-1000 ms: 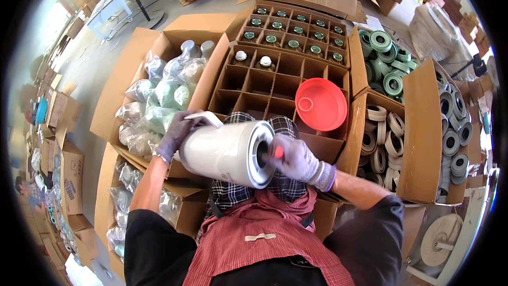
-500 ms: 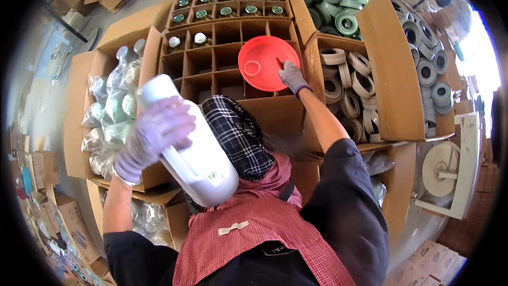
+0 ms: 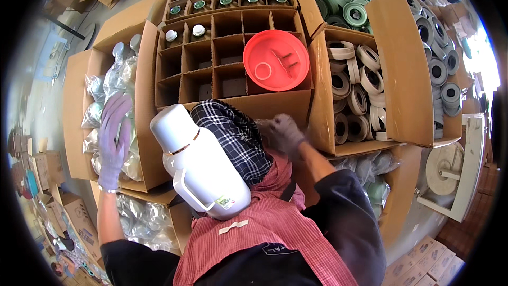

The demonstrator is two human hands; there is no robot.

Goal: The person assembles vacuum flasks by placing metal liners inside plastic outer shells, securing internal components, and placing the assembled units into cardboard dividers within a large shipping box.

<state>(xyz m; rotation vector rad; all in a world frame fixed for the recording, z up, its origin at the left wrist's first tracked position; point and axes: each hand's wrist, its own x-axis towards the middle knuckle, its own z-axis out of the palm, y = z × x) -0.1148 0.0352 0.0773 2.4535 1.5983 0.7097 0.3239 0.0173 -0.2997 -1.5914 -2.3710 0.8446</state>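
A white vacuum flask [image 3: 209,169] with a cup lid and side handle lies tilted across my lap, free of both hands. To its left, my gloved left hand [image 3: 112,140] is open, fingers stretched over a carton [image 3: 145,103] of plastic-wrapped rounded parts [image 3: 127,74]. My gloved right hand [image 3: 286,133] is curled closed and slightly blurred by my lap; whatever its fingers hold, if anything, is hidden. Beyond it, a round red basin [image 3: 275,61] sits on a divided carton [image 3: 198,82]. A small dark-red pronged piece [image 3: 286,63] and a ring lie in the basin.
Two white-capped flasks [image 3: 198,30] stand in the divided carton's cells. Behind is another divided carton with green-topped items [image 3: 226,1]. At right, open cartons hold pale rings [image 3: 358,98], green rings [image 3: 354,15] and grey rings [image 3: 438,71]. A wheel-shaped device [image 3: 443,168] stands farther right.
My left hand has let go of the flask and moved left over the carton of wrapped parts. My right hand has left the pronged piece in the basin and drawn back toward my lap.
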